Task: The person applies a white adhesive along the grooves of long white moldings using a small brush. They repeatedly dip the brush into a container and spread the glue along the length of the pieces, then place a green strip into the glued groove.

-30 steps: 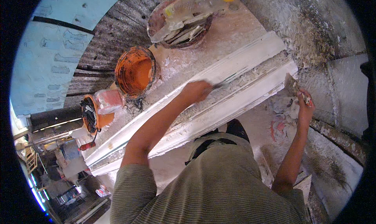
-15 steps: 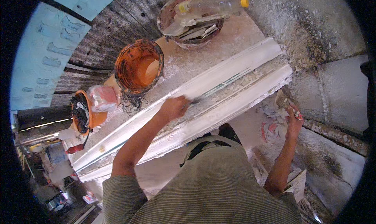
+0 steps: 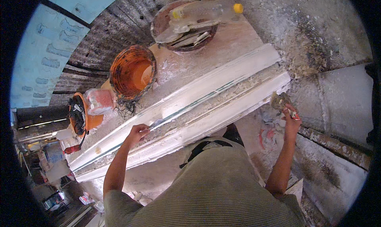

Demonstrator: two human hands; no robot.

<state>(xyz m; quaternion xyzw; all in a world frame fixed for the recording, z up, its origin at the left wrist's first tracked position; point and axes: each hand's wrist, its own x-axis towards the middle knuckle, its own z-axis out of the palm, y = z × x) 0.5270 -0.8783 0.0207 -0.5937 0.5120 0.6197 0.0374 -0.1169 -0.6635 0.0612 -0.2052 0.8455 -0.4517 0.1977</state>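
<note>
My left hand is closed on a small flat scraper blade, though its grip end is hidden in the fingers. The blade rests along the groove of a long white plaster-like moulding that lies diagonally in front of me. A thin green line and grey crumbs run down that groove. Off the moulding's near right edge, my right hand is wrapped around a brush with pale, dusty bristles and a red-and-white handle. The brush is held apart from the moulding.
Behind the moulding stand an orange bucket and a basin with broken pieces and a clear yellow-capped bottle. At left are a smaller orange pot, a pinkish bag and a red-handled tool. A rough wall is at right.
My left hand has slid down-left along the groove with the scraper blade. My right hand has shifted slightly left, with the brush raised nearer the moulding's edge. The whole view has shifted a little.
</note>
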